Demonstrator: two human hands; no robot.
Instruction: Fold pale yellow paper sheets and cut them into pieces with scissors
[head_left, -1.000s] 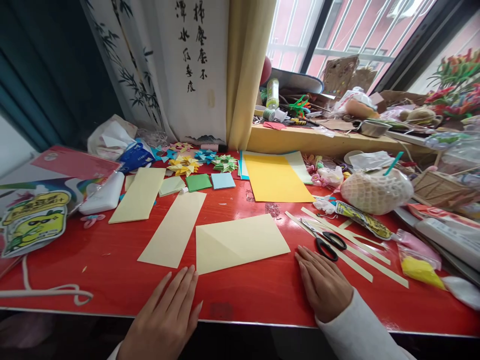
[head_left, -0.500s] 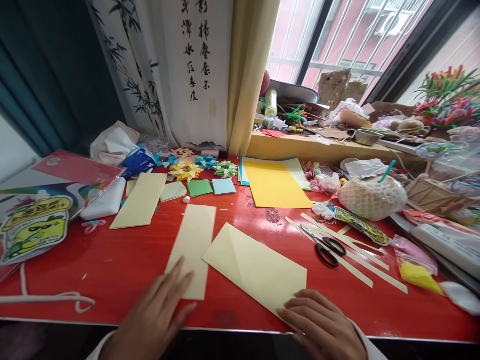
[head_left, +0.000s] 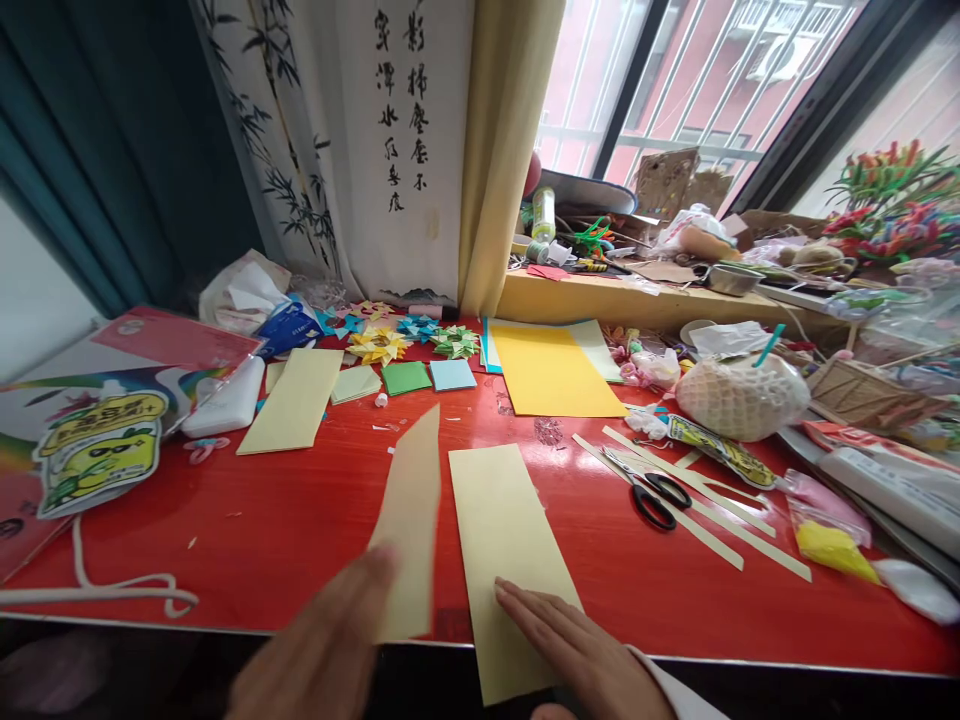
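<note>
While gripping the left cream paper [head_left: 409, 540] by its near left edge with the blurred left hand [head_left: 322, 630], seemingly lifting and bending it off the red tabletop [head_left: 225, 500], no longer leaving it flat as half a second ago. Just beside it, turning the right cream paper [head_left: 502, 530] out of its earlier slant to point away from the body, with its near end reaching past the table edge. Resting the right hand [head_left: 592, 650] on it, unclenched, fingers straight and together. Apparently bringing both pieces nearly parallel, so probably arranging rather than cutting; farther right, leaving the scissors [head_left: 637, 480] lying untouched across narrow strips [head_left: 712, 540].
</note>
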